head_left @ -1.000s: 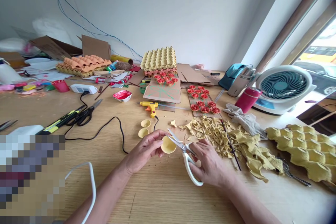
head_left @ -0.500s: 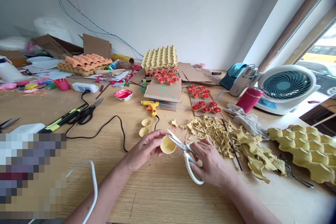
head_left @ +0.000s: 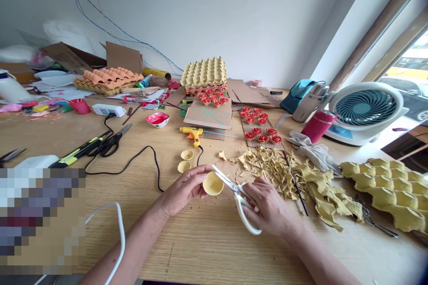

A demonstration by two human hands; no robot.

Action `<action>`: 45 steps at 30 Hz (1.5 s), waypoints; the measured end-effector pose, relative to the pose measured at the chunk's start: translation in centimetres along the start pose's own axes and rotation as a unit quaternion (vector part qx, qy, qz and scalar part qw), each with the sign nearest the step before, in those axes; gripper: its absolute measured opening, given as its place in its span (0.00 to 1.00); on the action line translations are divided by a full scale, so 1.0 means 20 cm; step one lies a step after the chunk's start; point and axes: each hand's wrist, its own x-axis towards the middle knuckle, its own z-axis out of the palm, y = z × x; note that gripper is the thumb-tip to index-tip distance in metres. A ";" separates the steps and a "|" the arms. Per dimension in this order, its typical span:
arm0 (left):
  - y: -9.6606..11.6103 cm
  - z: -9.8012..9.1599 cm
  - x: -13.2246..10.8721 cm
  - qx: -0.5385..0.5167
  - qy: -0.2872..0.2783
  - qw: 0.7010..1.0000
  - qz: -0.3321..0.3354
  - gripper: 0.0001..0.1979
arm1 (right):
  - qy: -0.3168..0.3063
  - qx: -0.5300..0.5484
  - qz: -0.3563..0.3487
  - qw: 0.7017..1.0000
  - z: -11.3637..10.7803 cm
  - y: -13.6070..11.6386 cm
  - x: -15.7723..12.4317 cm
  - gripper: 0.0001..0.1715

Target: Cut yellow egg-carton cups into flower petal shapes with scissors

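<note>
Pinched in my left hand (head_left: 186, 189) is a yellow egg-carton cup (head_left: 213, 184), its hollow side turned up toward me. My right hand (head_left: 268, 207) grips white-handled scissors (head_left: 246, 214), whose slightly parted blades lie at the cup's upper right rim. Behind my left hand stand two more cups, a rear one (head_left: 187, 155) and a nearer one (head_left: 184, 167). A heap of yellow carton scraps (head_left: 274, 171) spreads beyond my right hand.
A yellow glue gun (head_left: 191, 135) with a black cord lies past the cups. Red paper flowers (head_left: 262, 138) sit on cardboard. At right are a yellow egg tray (head_left: 388, 187), a pink bottle (head_left: 318, 126) and a fan (head_left: 366, 111). Black scissors (head_left: 109, 144) lie left.
The cup has turned slightly in my left hand, and the scissor blades have shifted a little left along its rim. Both hands keep their hold.
</note>
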 end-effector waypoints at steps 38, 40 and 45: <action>-0.07 0.00 0.03 0.171 -0.021 0.984 0.053 0.28 | 0.002 0.587 0.141 0.797 0.01 0.07 -0.01 0.28; -0.07 0.00 0.03 0.172 -0.026 0.984 0.044 0.30 | -0.005 0.583 0.151 0.799 0.00 0.07 0.00 0.28; -0.05 0.01 0.03 0.209 -0.010 0.976 0.054 0.28 | -0.012 0.554 0.167 0.816 -0.01 0.05 0.01 0.27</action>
